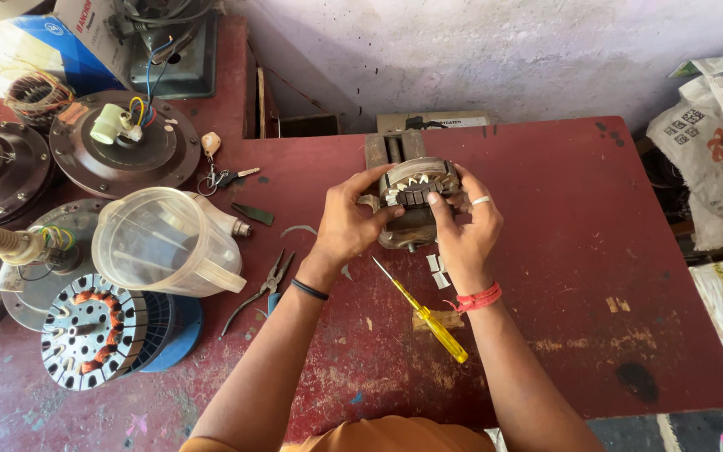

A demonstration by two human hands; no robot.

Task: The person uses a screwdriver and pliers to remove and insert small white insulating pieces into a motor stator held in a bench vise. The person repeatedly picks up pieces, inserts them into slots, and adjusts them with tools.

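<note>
Both my hands hold a round metal motor stator (416, 188) with pale paper slot liners, just above a dark red table (579, 251). My left hand (346, 222) grips its left side, thumb on top. My right hand (466, 226), with a ring and a red wrist thread, grips the right side, its thumb pressing on the slots. A second metal housing part (407, 234) sits under the stator. A yellow-handled screwdriver (424, 314) lies on the table between my forearms. Small white paper pieces (437, 269) lie beside my right wrist.
Left of my hands lie pliers (261, 293), a clear plastic jug (165, 243) on its side, keys (223, 176), and several fan motor parts with copper windings (94, 331). A small vise (391, 146) stands at the table's back edge. Newspapers and bags (717, 142) sit at the right.
</note>
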